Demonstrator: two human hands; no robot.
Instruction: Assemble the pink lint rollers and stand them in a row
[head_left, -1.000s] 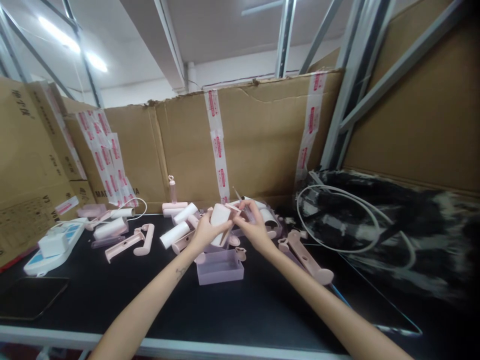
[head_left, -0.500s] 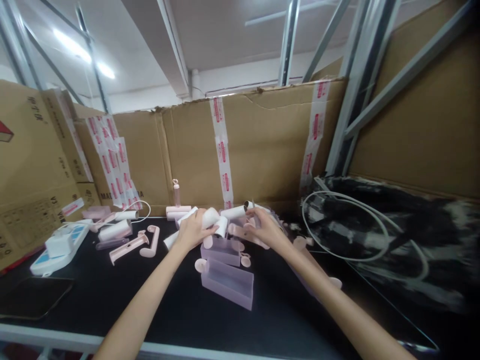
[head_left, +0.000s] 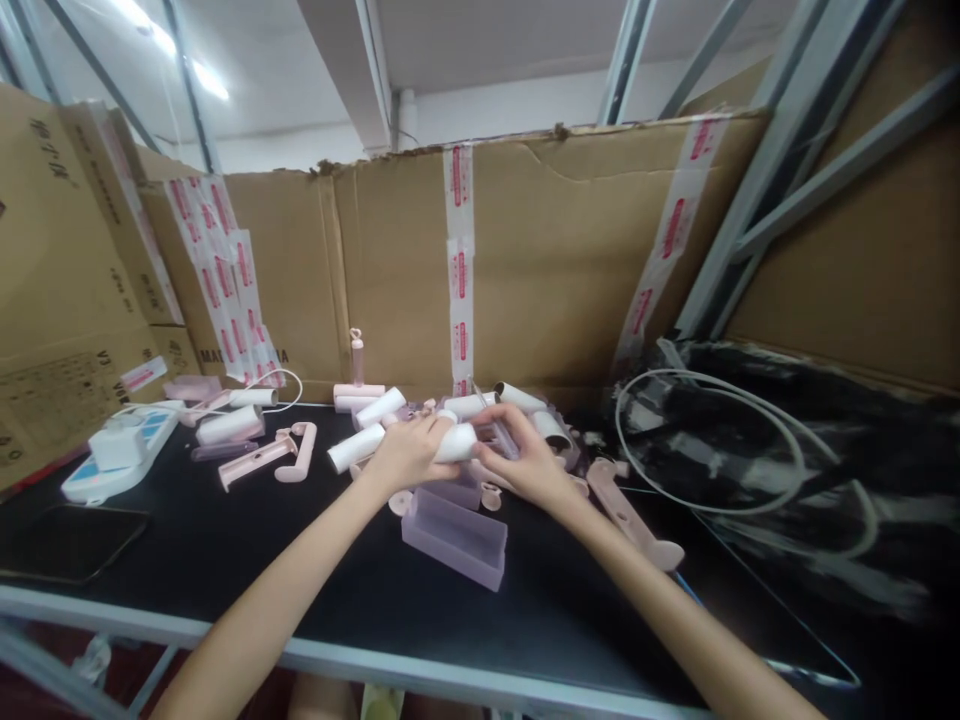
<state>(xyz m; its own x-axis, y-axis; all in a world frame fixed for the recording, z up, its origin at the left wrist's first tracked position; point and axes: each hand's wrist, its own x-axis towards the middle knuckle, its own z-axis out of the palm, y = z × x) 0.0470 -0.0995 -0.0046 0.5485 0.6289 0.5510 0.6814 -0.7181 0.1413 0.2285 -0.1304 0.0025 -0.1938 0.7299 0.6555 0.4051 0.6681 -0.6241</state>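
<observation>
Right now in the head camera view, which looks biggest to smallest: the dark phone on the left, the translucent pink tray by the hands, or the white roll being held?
1. Dark phone, though it lies nearer the camera, so unsure.
2. Translucent pink tray, close behind it.
3. White roll, clearly smallest, partly covered by both hands.

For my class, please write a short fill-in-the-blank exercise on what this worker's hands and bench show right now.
1. Both hands, the left hand and the right hand, grip one ____ roll.
2. The translucent cover just in front of the hands is ____ in colour.
3. The bench has a ____ top.
4. Behind the pile of parts stands a wall of taped ____.

Missing words: white; pink; black; cardboard
</observation>
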